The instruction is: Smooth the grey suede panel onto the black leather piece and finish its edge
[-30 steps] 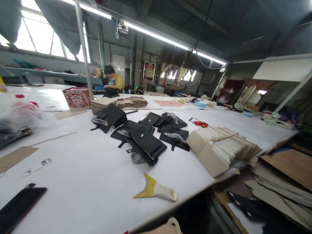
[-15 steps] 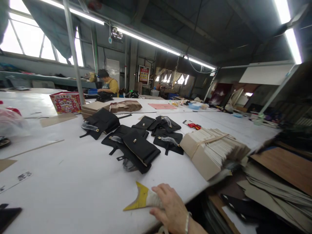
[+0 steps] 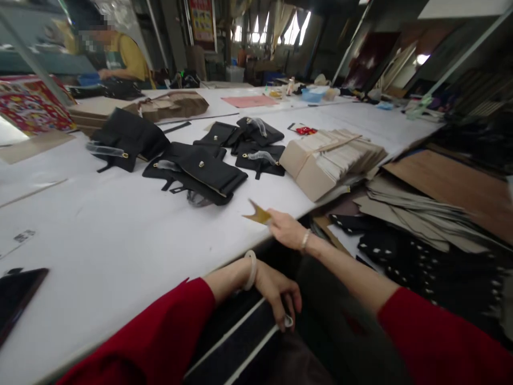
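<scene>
My right hand [image 3: 286, 229] is closed on the white end of a yellow forked piece [image 3: 257, 213] at the table's front edge. Below the edge, my left hand [image 3: 278, 291] hangs over my lap with its fingers curled down, by a dark strip with white edges [image 3: 240, 345]. A small white loop [image 3: 288, 321] shows at its fingertips; whether the fingers grip it or the strip is unclear. Several black bags lie beyond the hands, among them a front one [image 3: 208, 170] with a metal clasp.
A banded stack of beige boards [image 3: 332, 155] stands at the table's right edge. Loose sheets [image 3: 420, 208] and dark dotted material [image 3: 401, 251] lie to the right, below the table. A phone-like dark object [image 3: 20, 299] is at left. Another person [image 3: 128, 56] sits at the far left.
The view has tipped downward. My right hand has closed on the yellow piece and drawn it to the table edge. My left hand and both red sleeves have come into view.
</scene>
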